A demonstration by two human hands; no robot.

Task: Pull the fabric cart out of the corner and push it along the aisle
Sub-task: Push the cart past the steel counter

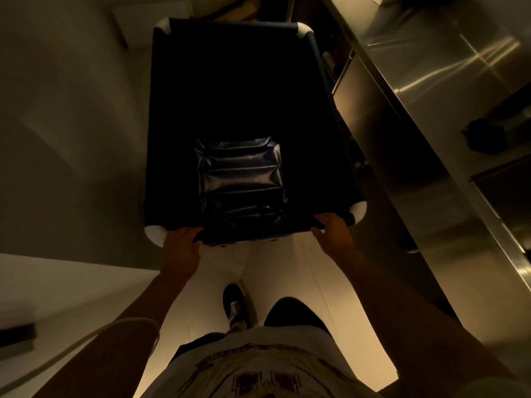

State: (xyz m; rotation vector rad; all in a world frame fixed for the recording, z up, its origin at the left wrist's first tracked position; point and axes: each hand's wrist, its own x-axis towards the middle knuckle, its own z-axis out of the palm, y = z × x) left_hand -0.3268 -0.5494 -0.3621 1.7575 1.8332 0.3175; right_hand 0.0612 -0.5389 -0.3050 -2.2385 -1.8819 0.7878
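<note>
From the head camera, looking straight down, a dark navy rectangular fabric cart (218, 90) with white rounded plastic corner pieces (304, 30) fills the middle of the view. It stands on a pale tiled floor (275, 268) in a narrow aisle, its long axis running away from the person.

The left hand (181, 242) grips the cart's near rim just beside the near-left white corner, thumb over the top edge and fingers curled under the fabric. The right hand (330, 231) grips the same near rim just beside the near-right white corner, fingers wrapped over the edge. Both forearms reach forward from the bottom of the view to the cart.

Inside the cart, toward its near end, lies a glossy dark plastic-wrapped bundle (241, 179) with crosswise folds; the rest of the cart's interior is too dark to make out.

To the right of the cart, close alongside, runs a brushed stainless-steel counter (431, 90), and a dark crumpled object (485, 136) lies on it. To the left of the cart is a plain pale wall or cabinet face (71, 110).

Behind the cart, below its near rim, a dark sneaker with white laces (234, 305) is planted on the floor, and a light printed shirt (267, 369) shows at the bottom edge.
</note>
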